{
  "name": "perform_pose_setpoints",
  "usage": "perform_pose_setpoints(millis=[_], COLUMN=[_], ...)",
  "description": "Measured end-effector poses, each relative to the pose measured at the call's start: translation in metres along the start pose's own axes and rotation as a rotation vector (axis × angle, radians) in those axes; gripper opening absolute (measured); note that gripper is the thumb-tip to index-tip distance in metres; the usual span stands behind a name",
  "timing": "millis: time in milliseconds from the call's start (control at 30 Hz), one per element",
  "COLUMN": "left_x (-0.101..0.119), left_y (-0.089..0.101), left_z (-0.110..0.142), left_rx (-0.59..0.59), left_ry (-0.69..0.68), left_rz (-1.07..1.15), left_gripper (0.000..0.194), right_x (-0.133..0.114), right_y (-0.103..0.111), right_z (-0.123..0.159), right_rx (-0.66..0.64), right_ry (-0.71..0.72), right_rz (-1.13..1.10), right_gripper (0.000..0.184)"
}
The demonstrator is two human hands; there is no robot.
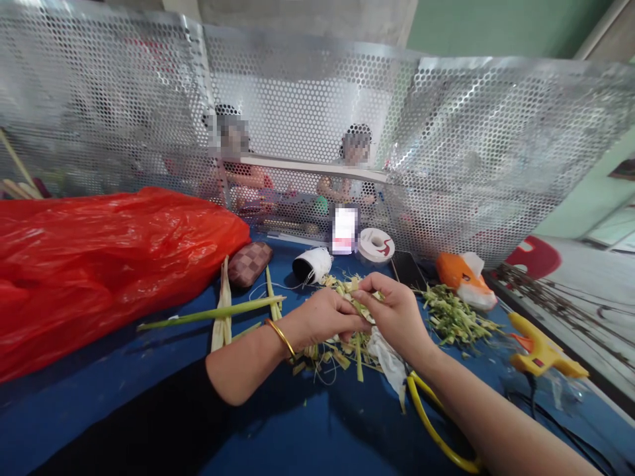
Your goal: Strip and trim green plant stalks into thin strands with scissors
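Note:
My left hand (333, 314) and my right hand (394, 307) meet over the blue table, fingers pinched close together. Between them is a pale green leaf strip (361, 305); its far parts blend with the scraps behind. Below the fingers spreads a pile of cut leaf pieces (340, 360) with loose white thread. A crumpled white tissue (389, 363) lies under my right hand. Beside my right forearm is a yellow looped handle (421, 410), like that of scissors, partly hidden by the arm. Long green stalks (213, 313) lie left of my left hand.
A red plastic bag (109, 271) covers the left side, beside a checkered pouch (251, 263). Farther back are a thread cone (317, 263), a lit phone (344, 228), a white spool (367, 250) and a dark phone (407, 271). Rightward lie green trimmings (454, 317) and a yellow glue gun (538, 354).

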State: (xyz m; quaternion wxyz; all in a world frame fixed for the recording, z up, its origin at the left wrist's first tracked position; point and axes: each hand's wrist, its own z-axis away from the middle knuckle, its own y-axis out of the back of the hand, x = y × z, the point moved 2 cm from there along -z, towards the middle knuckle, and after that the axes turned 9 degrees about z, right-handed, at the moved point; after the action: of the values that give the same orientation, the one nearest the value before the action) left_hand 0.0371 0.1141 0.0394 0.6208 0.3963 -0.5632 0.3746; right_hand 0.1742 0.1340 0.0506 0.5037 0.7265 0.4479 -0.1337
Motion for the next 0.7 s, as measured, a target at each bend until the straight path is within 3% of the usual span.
perform_pose_setpoints(millis=[100,233,300,467,600,700], left_x=[0.002,0.003,0.002,-0.002,-0.004,-0.002], left_y=[0.001,0.01,0.014,0.016,0.015,0.014], left_z=[-0.001,-0.005,-0.007,-0.011,-0.011,-0.008], left_rx=[0.043,0.138,0.165,0.142,0.068,0.047], left_ry=[0.045,0.089,0.081,0.038,0.052,0.079], left_rz=[0.198,0.506,0.614,0.787,0.837,0.761], left_gripper=[0.017,0.025,0.019,0.008,0.005,0.015], right_x=[0.005,0.022,0.027,0.014,0.006,0.008], right_y=[0.008,0.024,0.027,0.011,-0.003,-0.006], right_z=[-0.007,-0.019,-0.022,-0.013,-0.006,-0.005], right_rx=[-0.013,0.038,-0.022,-0.322,-0.29,-0.237], right_ry=[-0.01,-0.159,-0.229,-0.259,-0.242,-0.193], right_rz=[-0.037,-0.27,-0.347,-0.418,-0.484,-0.367], right_gripper=[0.017,0.023,0.025,0.021,0.017,0.019])
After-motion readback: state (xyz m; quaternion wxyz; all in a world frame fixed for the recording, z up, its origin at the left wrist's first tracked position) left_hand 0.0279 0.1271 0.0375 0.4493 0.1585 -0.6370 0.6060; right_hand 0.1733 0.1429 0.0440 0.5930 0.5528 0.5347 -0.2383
